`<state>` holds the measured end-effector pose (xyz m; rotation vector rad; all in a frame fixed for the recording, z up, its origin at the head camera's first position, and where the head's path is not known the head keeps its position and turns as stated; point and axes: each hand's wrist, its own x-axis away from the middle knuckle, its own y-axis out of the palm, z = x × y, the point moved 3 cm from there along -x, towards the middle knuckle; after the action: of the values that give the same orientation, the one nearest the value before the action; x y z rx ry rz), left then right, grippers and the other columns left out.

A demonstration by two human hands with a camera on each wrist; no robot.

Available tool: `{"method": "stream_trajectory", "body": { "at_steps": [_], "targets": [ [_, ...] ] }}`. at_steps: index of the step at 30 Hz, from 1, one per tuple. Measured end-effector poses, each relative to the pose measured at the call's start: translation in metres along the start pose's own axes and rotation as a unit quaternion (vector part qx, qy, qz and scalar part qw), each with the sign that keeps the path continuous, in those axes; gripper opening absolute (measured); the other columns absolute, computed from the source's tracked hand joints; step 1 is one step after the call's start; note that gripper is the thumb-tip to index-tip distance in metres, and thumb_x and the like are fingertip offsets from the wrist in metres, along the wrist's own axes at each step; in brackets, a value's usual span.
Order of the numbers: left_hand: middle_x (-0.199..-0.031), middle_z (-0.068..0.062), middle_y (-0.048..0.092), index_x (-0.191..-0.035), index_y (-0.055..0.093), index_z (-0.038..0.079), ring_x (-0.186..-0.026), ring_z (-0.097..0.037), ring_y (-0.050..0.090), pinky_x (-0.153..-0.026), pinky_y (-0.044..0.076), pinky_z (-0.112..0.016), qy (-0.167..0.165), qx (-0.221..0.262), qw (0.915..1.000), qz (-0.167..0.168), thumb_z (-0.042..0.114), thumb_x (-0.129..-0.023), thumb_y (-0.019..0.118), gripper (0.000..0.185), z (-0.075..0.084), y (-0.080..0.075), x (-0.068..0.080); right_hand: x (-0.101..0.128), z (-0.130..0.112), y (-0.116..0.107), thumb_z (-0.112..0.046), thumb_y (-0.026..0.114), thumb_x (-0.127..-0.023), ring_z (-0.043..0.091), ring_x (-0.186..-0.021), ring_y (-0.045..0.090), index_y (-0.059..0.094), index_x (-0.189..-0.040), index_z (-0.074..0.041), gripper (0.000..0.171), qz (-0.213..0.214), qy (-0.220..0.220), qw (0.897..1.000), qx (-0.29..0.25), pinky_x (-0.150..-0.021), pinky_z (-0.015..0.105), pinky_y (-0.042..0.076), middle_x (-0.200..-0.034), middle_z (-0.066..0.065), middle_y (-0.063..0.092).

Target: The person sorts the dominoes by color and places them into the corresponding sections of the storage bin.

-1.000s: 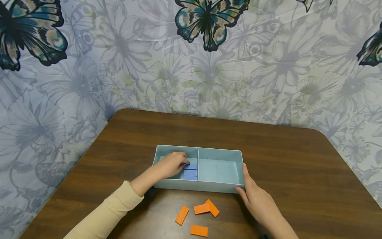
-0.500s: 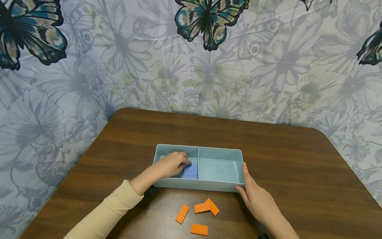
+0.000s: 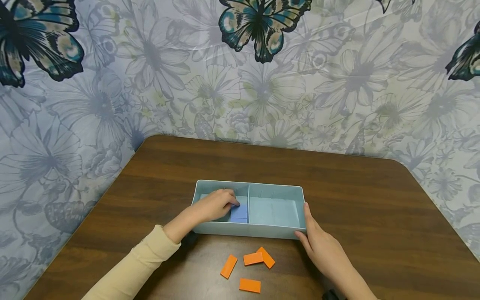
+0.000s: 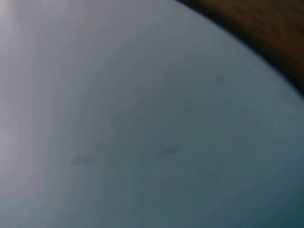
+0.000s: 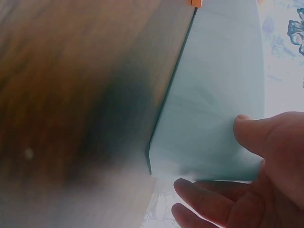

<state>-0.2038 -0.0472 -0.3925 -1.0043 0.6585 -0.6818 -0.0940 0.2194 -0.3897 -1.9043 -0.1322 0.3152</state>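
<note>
A pale blue box (image 3: 240, 229) with one divider (image 3: 248, 203) sits on the brown table. My left hand (image 3: 214, 206) reaches into its left compartment, fingers bent, and pinches the rearmost of the flat blue blocks (image 3: 239, 213) lined up along the divider. Some of those fingertips are hidden behind the hand. At the box's front right corner, my right hand (image 3: 325, 249) grips the outside. In the right wrist view its thumb (image 5: 254, 133) lies against the long front wall (image 5: 209, 95), with the other fingers around the end wall. The left wrist view shows only a blurred pale surface (image 4: 142, 109).
Several flat orange blocks lie on the table (image 3: 180, 279) in front of the box, among them a single block (image 3: 250, 285) nearest me and two that overlap (image 3: 253, 258). Behind the table hangs a flowered backdrop (image 3: 262, 96) with butterflies.
The rear blue block has come closer against the one in front, so the gap lines between them show less. Both hands stay almost in place, and the orange blocks have not moved.
</note>
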Motion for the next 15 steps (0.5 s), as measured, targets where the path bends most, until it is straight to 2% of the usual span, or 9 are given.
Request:
{"method": "stream_trajectory", "body": {
  "at_steps": [11, 15],
  "targets": [
    [-0.108, -0.011, 0.065, -0.111, 0.067, -0.001, -0.103, -0.024, 0.059, -0.087, 0.046, -0.037, -0.021, 0.017, 0.9995, -0.014, -0.001, -0.092, 0.055, 0.022, 0.002, -0.004, 0.005, 0.001, 0.0, -0.001, -0.022, 0.057, -0.095, 0.038, -0.11, 0.054, 0.008, -0.15, -0.002, 0.076, 0.003, 0.001, 1.0, -0.003, -0.076, 0.049, 0.048, -0.14, 0.024, 0.037],
    [-0.112, -0.01, 0.063, -0.116, 0.065, 0.0, -0.106, -0.025, 0.057, -0.089, 0.045, -0.04, -0.033, 0.019, 0.9992, -0.012, 0.003, -0.093, 0.056, 0.025, 0.008, -0.011, 0.01, 0.0, 0.001, -0.001, -0.024, 0.056, -0.096, 0.037, -0.112, 0.053, 0.007, -0.15, -0.003, 0.076, -0.003, 0.002, 1.0, -0.004, -0.078, 0.05, 0.048, -0.141, 0.024, 0.035]
  ]
}}
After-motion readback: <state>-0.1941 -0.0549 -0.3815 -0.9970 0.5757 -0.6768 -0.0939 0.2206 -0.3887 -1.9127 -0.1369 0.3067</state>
